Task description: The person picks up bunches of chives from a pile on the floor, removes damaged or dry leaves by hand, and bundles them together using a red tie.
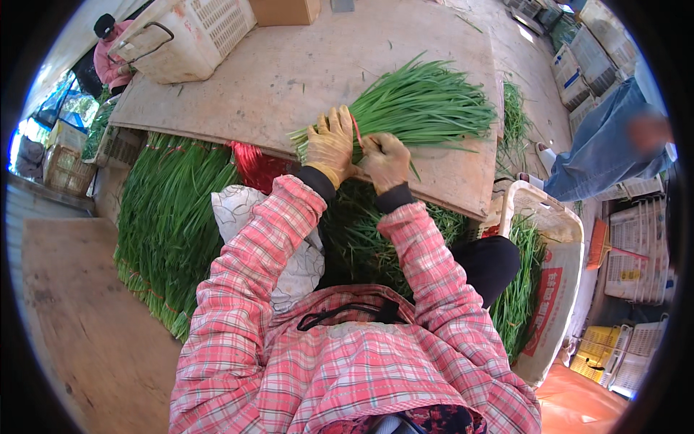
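A bunch of long green garlic chives lies on the wooden table, its leaf ends fanned to the right and its cut ends to the left. My left hand, in a yellowish glove, presses over the stem end and grips it. A thin red tie runs across the bunch between my hands. My right hand, gloved too, is closed at the near side of the bunch with the tie's end at its fingers. How far the tie wraps underneath is hidden.
Tied chive bunches are piled at my left, beside red strands. Loose chives fill a white crate at my right. A large white crate stands on the table. One person is far left, another stands right.
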`<state>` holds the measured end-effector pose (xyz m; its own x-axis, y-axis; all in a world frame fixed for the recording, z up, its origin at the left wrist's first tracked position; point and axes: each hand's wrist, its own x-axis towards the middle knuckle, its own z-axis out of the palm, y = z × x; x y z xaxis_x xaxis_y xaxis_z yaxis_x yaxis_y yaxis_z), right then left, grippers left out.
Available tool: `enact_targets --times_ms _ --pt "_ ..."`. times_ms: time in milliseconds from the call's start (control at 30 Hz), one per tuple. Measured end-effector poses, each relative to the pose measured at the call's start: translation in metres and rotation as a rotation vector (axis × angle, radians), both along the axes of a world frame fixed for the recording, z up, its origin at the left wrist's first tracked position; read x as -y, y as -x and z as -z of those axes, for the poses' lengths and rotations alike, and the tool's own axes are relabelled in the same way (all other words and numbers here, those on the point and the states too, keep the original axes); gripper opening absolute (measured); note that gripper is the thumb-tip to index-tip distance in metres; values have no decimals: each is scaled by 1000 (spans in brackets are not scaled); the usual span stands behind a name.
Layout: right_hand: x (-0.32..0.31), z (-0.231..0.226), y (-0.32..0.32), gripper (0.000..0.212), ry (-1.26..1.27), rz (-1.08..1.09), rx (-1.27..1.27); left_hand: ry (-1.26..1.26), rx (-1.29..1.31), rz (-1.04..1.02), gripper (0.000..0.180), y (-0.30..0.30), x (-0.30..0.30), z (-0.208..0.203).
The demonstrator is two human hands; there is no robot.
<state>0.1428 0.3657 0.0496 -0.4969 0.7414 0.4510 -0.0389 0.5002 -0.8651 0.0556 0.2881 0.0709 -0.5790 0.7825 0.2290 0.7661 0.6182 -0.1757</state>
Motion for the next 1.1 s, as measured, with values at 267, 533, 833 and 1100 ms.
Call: enact_targets --times_ms 267,533,833,1100 --pt "-3 -5 -6 7 -178 -205 -118 -29 481 -5 71 59 0 -15" --pt "-13 -30 4 13 674 -487 -181 -182 -186 75 108 34 -14 5" --pt "18 38 -21 8 -212 -164 157 -80 82 -40 97 39 -21 10" --pt "-9 4 -23 9 500 -334 -154 -77 374 181 97 50 -7 -1"
